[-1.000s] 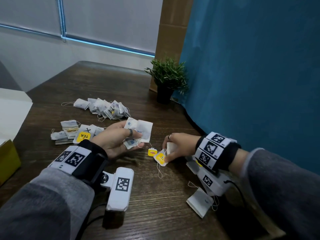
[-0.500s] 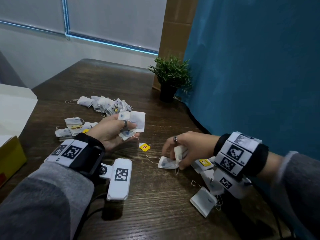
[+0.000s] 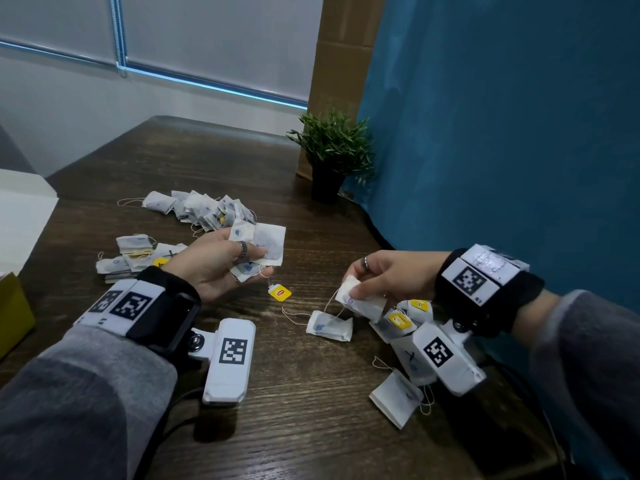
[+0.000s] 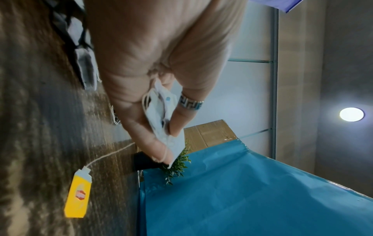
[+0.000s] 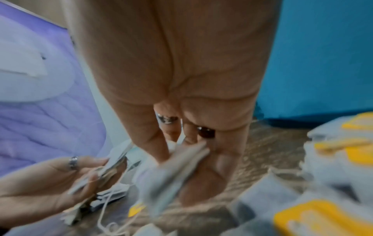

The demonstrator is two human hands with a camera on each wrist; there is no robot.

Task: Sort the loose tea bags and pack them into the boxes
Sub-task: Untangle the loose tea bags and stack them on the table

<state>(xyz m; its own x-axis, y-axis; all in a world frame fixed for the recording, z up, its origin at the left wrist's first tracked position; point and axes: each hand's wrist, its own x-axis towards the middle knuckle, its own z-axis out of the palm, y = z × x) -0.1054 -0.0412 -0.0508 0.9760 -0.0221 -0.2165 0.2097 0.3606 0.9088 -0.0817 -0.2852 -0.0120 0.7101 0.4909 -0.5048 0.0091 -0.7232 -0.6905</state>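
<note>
My left hand pinches a small stack of white tea bags above the table; a yellow tag dangles from it on a string. The left wrist view shows the same stack between thumb and fingers, with the tag below. My right hand grips one white tea bag just above the table, blurred in the right wrist view. Another bag lies flat under it. Loose yellow-tagged bags sit beneath my right wrist.
A heap of unsorted tea bags lies at the back, a neater stack at the left. A yellow box and a white lid stand at the left edge. A potted plant and blue curtain bound the right.
My right hand has lifted a white tea bag off the table, leaving another bag lying beneath it. My left hand keeps holding its stack, the yellow tag still dangling.
</note>
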